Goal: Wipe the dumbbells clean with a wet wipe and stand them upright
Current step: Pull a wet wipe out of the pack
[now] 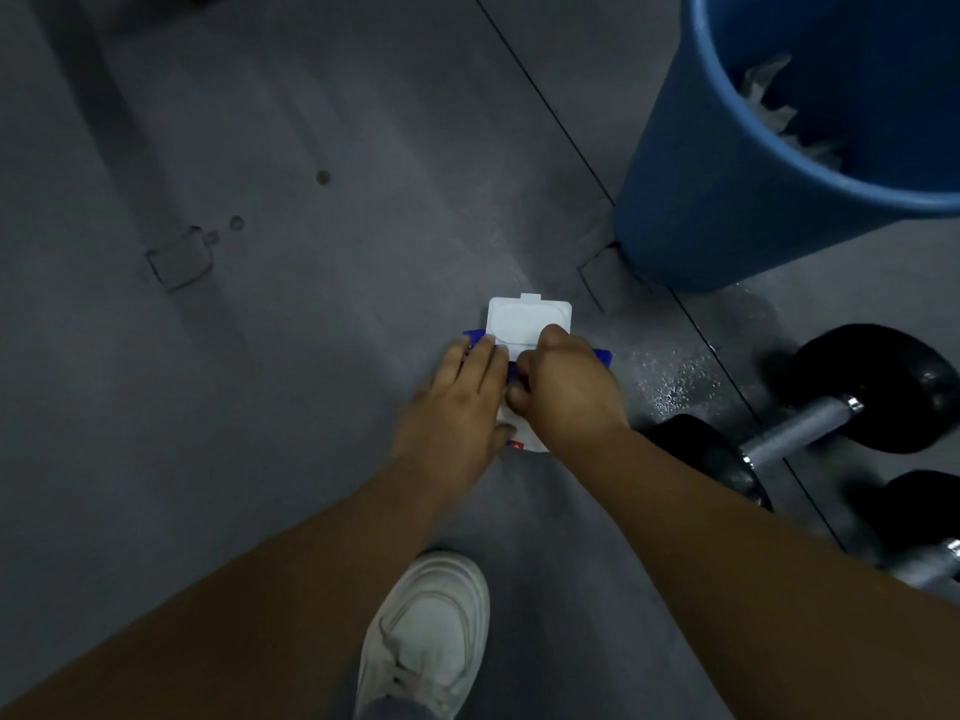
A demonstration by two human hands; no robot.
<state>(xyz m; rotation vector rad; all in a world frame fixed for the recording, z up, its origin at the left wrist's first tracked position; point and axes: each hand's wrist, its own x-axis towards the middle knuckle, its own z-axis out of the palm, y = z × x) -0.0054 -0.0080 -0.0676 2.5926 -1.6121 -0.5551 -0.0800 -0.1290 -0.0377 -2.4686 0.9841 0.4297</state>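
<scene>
A pack of wet wipes (524, 324) lies on the grey floor with its white lid flipped open. My left hand (457, 402) lies flat on the pack with straight fingers and holds it down. My right hand (566, 392) is curled over the pack's opening, fingers pinching there; what they pinch is hidden. A black dumbbell (810, 413) with a metal handle lies on its side to the right. A second dumbbell (924, 532) lies at the right edge, partly cut off.
A blue bucket (691, 163) with crumpled white wipes inside stands at the upper right. My white shoe (426, 631) is on the floor below the hands. A dark floor seam (550, 106) runs diagonally past the bucket and dumbbells.
</scene>
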